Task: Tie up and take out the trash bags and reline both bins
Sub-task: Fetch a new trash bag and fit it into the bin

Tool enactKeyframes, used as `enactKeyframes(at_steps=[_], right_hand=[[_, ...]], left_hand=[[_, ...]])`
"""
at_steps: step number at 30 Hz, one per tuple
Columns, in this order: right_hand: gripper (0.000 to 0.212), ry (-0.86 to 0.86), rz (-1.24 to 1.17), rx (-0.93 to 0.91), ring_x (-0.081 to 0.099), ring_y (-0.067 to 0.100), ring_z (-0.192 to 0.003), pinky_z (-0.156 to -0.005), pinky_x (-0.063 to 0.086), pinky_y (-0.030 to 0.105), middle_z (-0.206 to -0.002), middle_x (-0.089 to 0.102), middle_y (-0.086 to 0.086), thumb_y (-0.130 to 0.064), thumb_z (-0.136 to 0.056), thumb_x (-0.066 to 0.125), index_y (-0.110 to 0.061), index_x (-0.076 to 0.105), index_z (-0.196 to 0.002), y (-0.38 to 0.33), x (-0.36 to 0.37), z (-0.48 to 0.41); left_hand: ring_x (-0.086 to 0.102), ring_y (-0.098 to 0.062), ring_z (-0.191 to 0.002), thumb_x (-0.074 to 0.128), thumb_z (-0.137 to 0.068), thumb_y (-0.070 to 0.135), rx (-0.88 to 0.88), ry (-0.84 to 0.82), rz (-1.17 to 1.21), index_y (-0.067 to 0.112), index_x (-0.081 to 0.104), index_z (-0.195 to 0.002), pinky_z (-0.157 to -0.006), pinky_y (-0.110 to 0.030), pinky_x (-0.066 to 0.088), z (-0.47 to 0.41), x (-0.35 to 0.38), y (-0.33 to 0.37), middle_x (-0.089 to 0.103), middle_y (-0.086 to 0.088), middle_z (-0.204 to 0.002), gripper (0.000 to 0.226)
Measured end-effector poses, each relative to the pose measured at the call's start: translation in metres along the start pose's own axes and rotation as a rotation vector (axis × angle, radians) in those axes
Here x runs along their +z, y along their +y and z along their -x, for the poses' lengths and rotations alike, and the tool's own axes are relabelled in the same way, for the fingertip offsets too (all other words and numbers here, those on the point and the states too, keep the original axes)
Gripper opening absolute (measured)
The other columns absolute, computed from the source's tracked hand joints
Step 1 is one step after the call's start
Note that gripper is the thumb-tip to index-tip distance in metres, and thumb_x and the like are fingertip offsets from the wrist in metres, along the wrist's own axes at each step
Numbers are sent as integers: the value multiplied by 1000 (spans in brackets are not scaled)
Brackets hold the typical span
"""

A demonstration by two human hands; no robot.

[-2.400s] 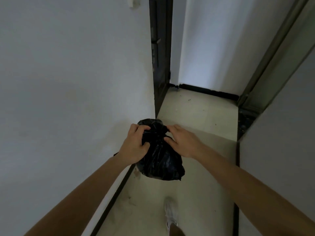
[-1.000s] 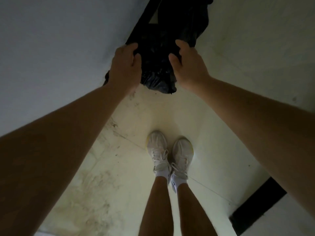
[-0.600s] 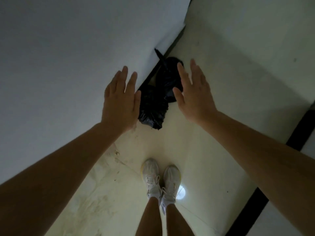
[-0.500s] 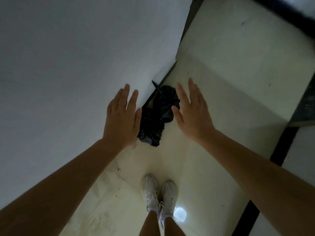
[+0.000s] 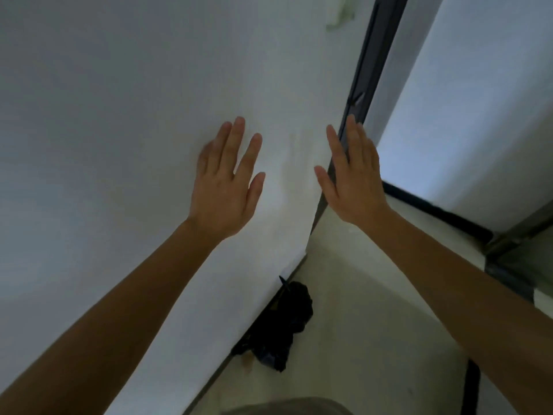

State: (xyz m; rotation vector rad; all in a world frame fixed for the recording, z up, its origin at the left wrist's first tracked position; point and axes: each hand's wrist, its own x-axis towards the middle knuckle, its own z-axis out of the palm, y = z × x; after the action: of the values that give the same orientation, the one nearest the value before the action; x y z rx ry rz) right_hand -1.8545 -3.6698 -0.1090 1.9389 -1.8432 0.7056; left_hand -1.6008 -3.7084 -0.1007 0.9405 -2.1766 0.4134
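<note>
Holding both arms out ahead of me, I have my left hand (image 5: 226, 187) and right hand (image 5: 353, 181) up side by side, backs toward me, with a clear gap between them. My left fingers (image 5: 236, 139) are straight and a little spread, and so are the right ones. Neither hand holds anything. Whether the left one touches the plain white painted wall (image 5: 119, 115) I cannot tell.

Below and beyond my hands, the crumpled black plastic trash bag (image 5: 281, 324) lies on the pale floor (image 5: 374, 324), pressed against the foot of that wall. Its long axis runs along the wall, and a thin twisted tail at its far end points away from me. What is inside the bag is hidden.

Farther off, a dark door frame (image 5: 371, 55) stands at the wall's corner, and a black skirting strip (image 5: 434, 211) edges the far wall.
</note>
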Motion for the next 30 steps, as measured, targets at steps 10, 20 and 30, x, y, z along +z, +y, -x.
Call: enactKeyframes(at_steps=[10, 20, 30], right_hand=[[68, -4, -140, -254, 3, 35, -152, -123, 10, 50, -165, 0, 19, -47, -104, 34, -15, 10, -159, -102, 6, -45], [67, -136, -375, -492, 2, 41, -151, -121, 18, 52, -163, -5, 24, -46, -102, 39, -17, 16, -158, -207, 22, 5], [68, -527, -614, -1003, -7, 37, -152, -123, 9, 54, -165, -10, 17, -51, -102, 31, -21, 8, -159, -381, 1, 223]], left_hand=[[24, -43, -145, 56, -97, 23, 40, 3, -158, -1, 40, -144, -115, -51, 30, 48, -96, -42, 28, -30, -152, 55], [14, -35, -149, 39, -102, 36, -569, -228, -503, 9, 33, -151, -116, -58, 22, 204, -195, -7, 20, -19, -160, 56], [9, -31, -150, 18, -101, 52, -1473, -572, -722, 19, 25, -154, -119, -56, 12, 422, -350, 156, 12, -11, -163, 63]])
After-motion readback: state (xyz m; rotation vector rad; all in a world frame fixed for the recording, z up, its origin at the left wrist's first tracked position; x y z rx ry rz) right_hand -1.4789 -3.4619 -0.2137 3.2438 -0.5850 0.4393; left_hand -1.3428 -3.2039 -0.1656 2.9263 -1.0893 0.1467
